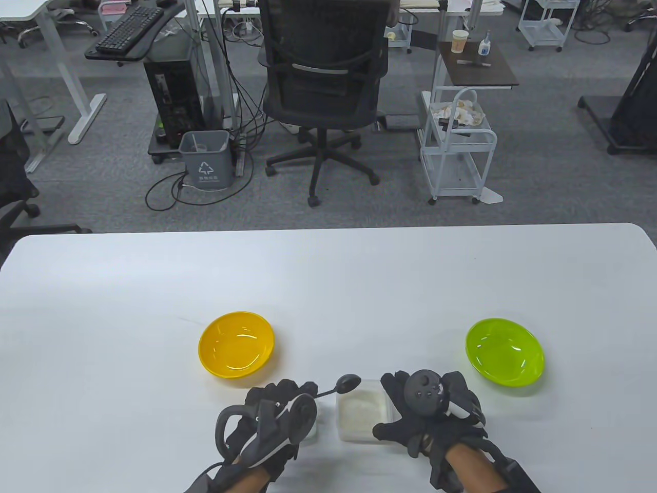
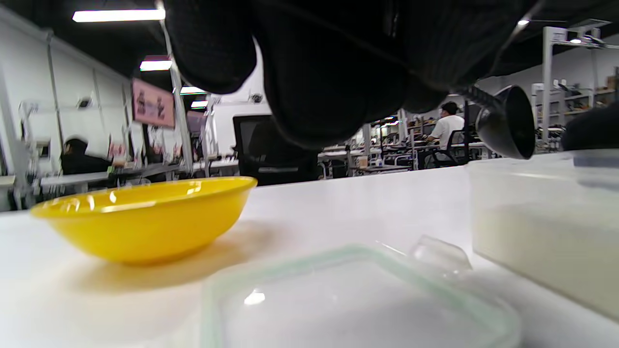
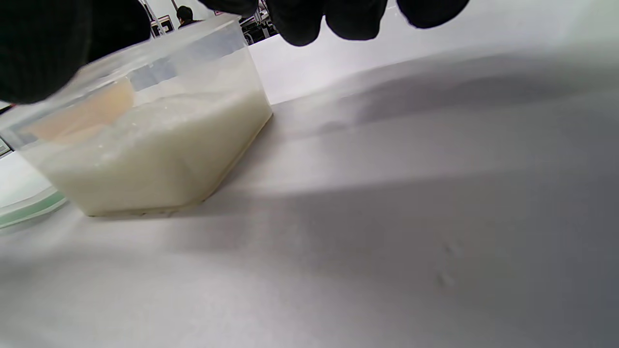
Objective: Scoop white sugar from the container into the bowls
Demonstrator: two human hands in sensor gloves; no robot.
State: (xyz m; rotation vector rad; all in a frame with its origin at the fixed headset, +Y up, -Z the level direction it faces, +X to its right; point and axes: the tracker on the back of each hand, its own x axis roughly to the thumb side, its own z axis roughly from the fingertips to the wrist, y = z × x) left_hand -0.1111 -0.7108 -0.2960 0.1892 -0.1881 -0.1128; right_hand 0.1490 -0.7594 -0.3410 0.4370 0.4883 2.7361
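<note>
A clear plastic container [image 1: 361,417] holding white sugar stands at the table's near edge, between my hands; it also shows in the right wrist view [image 3: 145,130] and the left wrist view [image 2: 546,227]. My left hand [image 1: 279,411] grips the handle of a black scoop [image 1: 347,382], whose empty bowl hangs over the container's far left corner; the scoop shows in the left wrist view [image 2: 508,123]. My right hand [image 1: 421,411] holds the container's right side, thumb at its near edge. A yellow bowl [image 1: 236,344] sits far left and a green bowl [image 1: 504,351] far right, both empty.
The container's clear lid [image 2: 358,299] with a green seal lies flat on the table under my left hand, just left of the container. The white table [image 1: 328,277] stretches wide beyond the bowls. An office chair [image 1: 323,87] stands past the far edge.
</note>
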